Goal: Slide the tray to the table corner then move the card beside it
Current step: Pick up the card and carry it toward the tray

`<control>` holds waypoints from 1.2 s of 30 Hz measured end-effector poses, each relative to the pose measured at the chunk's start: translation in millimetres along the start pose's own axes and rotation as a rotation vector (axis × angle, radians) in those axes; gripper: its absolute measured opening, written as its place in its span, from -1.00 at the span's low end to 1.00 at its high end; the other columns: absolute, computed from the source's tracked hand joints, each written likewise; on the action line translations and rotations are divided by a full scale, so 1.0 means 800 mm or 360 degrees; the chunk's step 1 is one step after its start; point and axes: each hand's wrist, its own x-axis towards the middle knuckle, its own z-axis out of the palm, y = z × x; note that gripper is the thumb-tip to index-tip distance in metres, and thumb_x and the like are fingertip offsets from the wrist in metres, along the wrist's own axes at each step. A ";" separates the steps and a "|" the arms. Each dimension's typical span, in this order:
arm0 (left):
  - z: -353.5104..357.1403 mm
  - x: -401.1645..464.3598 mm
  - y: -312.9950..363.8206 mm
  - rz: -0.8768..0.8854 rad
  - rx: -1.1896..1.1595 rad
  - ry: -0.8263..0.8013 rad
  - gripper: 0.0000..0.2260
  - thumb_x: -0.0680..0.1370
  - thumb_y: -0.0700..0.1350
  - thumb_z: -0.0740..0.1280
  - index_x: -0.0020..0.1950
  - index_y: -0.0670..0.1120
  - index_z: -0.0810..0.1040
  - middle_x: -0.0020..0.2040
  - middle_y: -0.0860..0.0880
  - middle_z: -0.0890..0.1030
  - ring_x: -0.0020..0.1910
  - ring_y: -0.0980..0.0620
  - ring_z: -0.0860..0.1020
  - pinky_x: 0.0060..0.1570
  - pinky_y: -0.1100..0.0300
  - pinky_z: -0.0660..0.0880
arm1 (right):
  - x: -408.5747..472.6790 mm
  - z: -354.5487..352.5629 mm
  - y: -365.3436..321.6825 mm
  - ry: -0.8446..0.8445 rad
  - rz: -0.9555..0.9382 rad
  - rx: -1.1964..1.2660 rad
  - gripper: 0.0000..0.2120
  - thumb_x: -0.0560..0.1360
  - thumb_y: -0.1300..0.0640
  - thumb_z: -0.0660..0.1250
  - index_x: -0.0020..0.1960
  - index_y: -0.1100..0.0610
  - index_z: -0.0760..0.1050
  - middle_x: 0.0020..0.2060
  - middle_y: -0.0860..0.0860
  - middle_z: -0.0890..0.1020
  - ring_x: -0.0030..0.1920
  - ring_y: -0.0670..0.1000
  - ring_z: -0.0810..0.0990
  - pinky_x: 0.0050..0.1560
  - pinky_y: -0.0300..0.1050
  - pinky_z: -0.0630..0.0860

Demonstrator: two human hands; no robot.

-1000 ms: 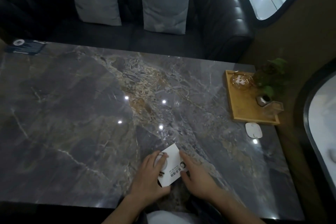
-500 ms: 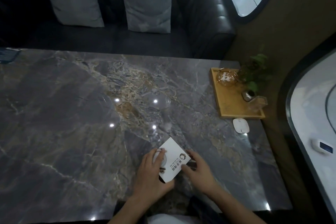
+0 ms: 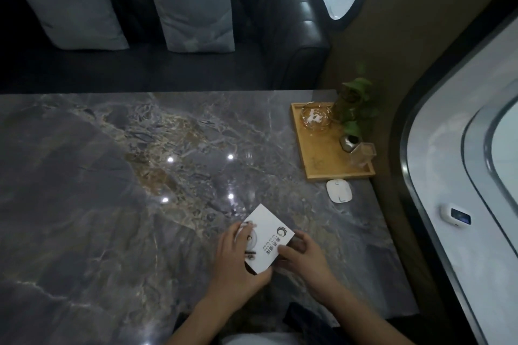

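The tray [image 3: 322,154] sits at the desk's [image 3: 112,176] far corner; both hands' fingers [image 3: 283,253] pinch the card [image 3: 266,235], which likely goes beside the tray next.

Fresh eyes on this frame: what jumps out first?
The white card near the table's front edge, pinched from both sides by the left hand and right hand. Next, the wooden tray at the far right corner of the dark marble table, carrying a glass dish and a small plant. A small white device lies just in front of the tray.
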 end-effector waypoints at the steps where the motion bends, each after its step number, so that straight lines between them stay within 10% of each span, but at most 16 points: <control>1: 0.002 0.002 0.005 0.0025 -0.0001 -0.0018 -0.23 0.28 0.21 0.45 0.45 0.07 0.35 0.41 0.08 0.33 0.34 0.07 0.33 0.25 0.13 0.44 | 0.003 -0.006 -0.002 0.0014 -0.0002 0.0011 -0.63 0.45 0.41 0.39 0.22 0.24 0.42 0.05 0.21 0.67 -0.01 0.17 0.69 -0.18 0.02 0.64; 11: 0.023 0.028 0.049 0.0159 -0.0052 -0.0169 -0.23 0.26 0.19 0.51 0.42 0.16 0.34 0.37 0.31 0.22 0.39 0.28 0.23 0.24 0.49 0.22 | 0.033 -0.075 -0.025 0.0027 -0.0011 -0.0048 -0.65 0.44 0.27 0.46 0.20 0.23 0.49 0.02 0.19 0.69 -0.01 0.16 0.69 0.06 0.16 0.60; 16: 0.038 0.042 0.071 -0.0107 -0.0298 -0.0206 -0.20 0.26 0.24 0.54 0.43 0.15 0.32 0.36 0.28 0.34 0.33 0.28 0.37 0.22 0.27 0.42 | 0.037 -0.107 -0.037 0.0034 0.0000 -0.0039 -0.78 0.45 0.22 0.46 0.07 0.22 0.56 -0.05 0.17 0.72 -0.03 0.17 0.69 0.06 0.16 0.60; 25: 0.072 0.087 0.103 -0.0848 -0.1013 -0.0427 -0.77 0.58 -0.13 0.38 0.23 0.02 0.56 0.19 -0.06 0.65 0.10 0.01 0.64 0.18 0.00 0.60 | 0.041 -0.172 -0.067 0.0076 -0.0017 0.0049 -0.83 0.50 0.25 0.40 0.07 0.28 0.56 -0.07 0.23 0.71 -0.07 0.17 0.69 -0.14 0.00 0.60; 36: 0.097 0.103 0.130 -0.1004 -0.1288 -0.0761 -0.65 0.50 -0.25 0.46 0.25 -0.03 0.54 0.15 -0.09 0.67 0.00 -0.01 0.71 -0.18 0.09 0.65 | 0.048 -0.207 -0.093 0.0109 -0.0110 0.0048 -0.83 0.55 0.27 0.33 0.13 0.17 0.56 -0.03 0.13 0.70 -0.06 0.06 0.69 -0.18 -0.14 0.61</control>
